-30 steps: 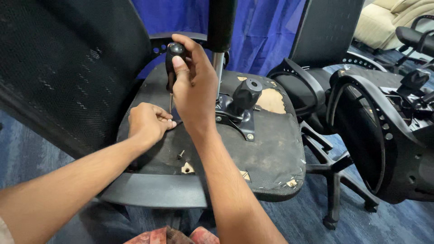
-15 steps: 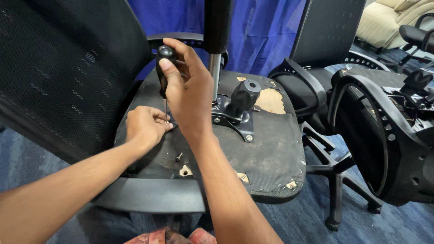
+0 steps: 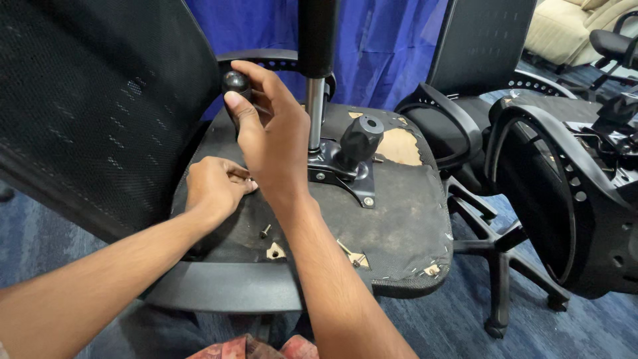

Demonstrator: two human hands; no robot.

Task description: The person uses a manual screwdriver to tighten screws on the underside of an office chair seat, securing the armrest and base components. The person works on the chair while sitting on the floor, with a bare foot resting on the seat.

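- The right hand is raised over the upturned office chair, fingers wrapped round the black handle of a screwdriver; the round handle top shows above the thumb, and the shaft below is hidden behind the hand.
- The left hand rests on the underside of the chair seat, fingers pinched together at a small metal part right under the screwdriver; I cannot tell exactly what they pinch.
- A loose screw stands on the seat just beside the left wrist, on the near side.
- The seat's black fabric is worn and torn, with tan patches showing near the far edge and small rips along the near edge.
- A black mechanism plate sits bolted at the seat's middle, with a chrome gas-lift column rising from it and a black knob beside that.
- The chair's mesh backrest fills the left side, and a curved black armrest runs along the near edge.
- More black chairs stand to the right on a blue carpet, with a blue curtain behind.
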